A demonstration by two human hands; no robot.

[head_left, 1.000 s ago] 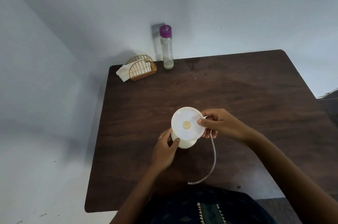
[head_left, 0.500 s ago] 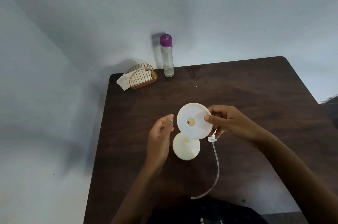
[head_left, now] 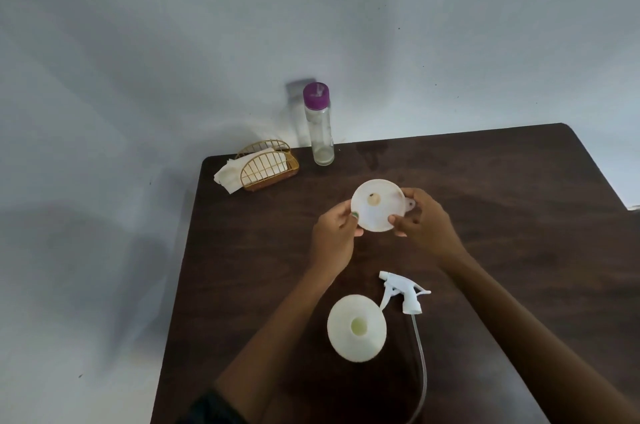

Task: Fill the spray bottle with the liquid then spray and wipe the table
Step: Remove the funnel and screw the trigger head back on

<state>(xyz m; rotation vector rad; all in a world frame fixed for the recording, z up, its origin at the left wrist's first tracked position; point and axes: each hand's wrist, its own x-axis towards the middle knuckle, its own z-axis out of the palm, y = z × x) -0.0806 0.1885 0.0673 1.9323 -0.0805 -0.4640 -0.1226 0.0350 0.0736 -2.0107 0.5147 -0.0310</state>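
Observation:
Both hands hold a white funnel (head_left: 378,205) above the middle of the dark wooden table (head_left: 519,215); my left hand (head_left: 334,239) pinches its left rim and my right hand (head_left: 424,219) its right rim. Nearer to me stands the open white spray bottle (head_left: 356,327), seen from above with its neck uncovered. Its white trigger spray head (head_left: 406,292) lies on the table just right of the bottle, with a clear dip tube (head_left: 422,364) trailing toward me. A clear glass bottle with a purple cap (head_left: 319,125) stands at the far edge by the wall.
A gold wire napkin holder (head_left: 268,165) with white napkins sits at the table's far left corner. Pale walls run along the back and the left side. My dark clothing shows at the bottom edge.
The funnel has been lifted off the spray bottle and carried away from me toward the table's middle. My left hand has joined the right on its rim. The view has tilted down.

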